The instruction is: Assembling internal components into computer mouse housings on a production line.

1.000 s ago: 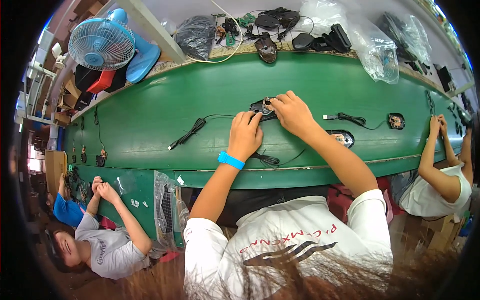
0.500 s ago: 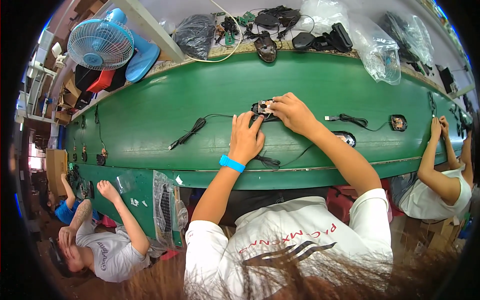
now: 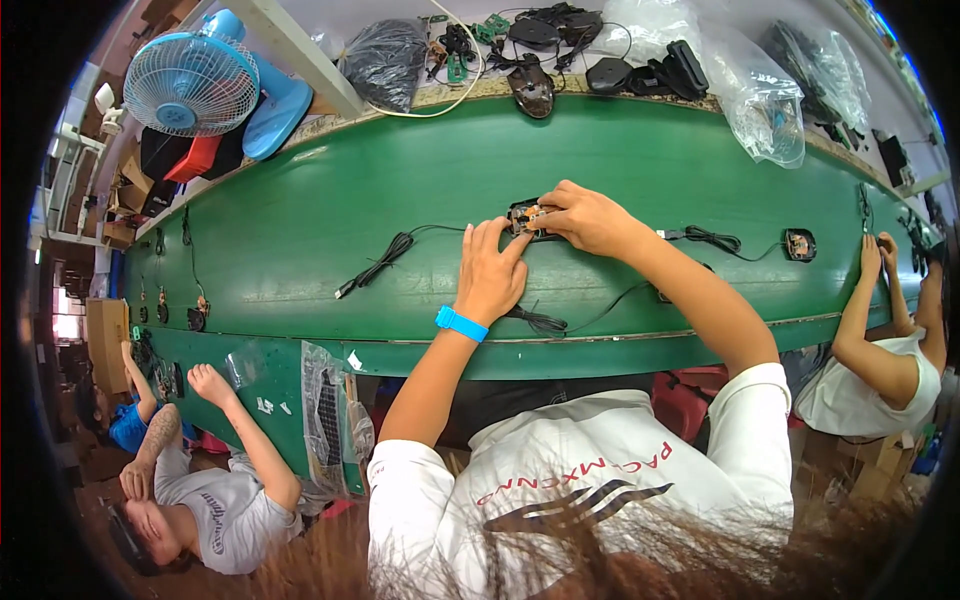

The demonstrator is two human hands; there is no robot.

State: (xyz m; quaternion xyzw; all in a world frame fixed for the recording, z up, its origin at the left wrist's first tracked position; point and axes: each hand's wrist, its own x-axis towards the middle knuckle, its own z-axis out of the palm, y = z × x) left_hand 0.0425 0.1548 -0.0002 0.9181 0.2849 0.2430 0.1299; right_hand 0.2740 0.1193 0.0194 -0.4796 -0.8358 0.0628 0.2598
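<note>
From where I stand, the open mouse base [image 3: 520, 212] with its copper-brown circuit board showing lies on the green surface [image 3: 420, 170], right in front of the person and between the two hands. The left hand [image 3: 488, 272] is on its near-left side, fingertips down at the edge by the cable end; the right hand [image 3: 592, 222] comes in from the right, so the base lies just left of that grip, directly under the fingertips. Its long axis seems to run roughly left to right, though the fingers cover its right end. Both hands touch or nearly touch it, and I couldn't call either one clearly nearer. The right grip has thumb and fingers drawn together over the board, but whether they pinch a part or only press, I can't tell. The left fingers are bent, and I can't see whether they clasp the rim. A black cable leads off leftward to a tied bundle [image 3: 377, 265], another coil [image 3: 540, 322] lies nearer the person, and a second open base [image 3: 800, 244] sits well apart at right.
</note>
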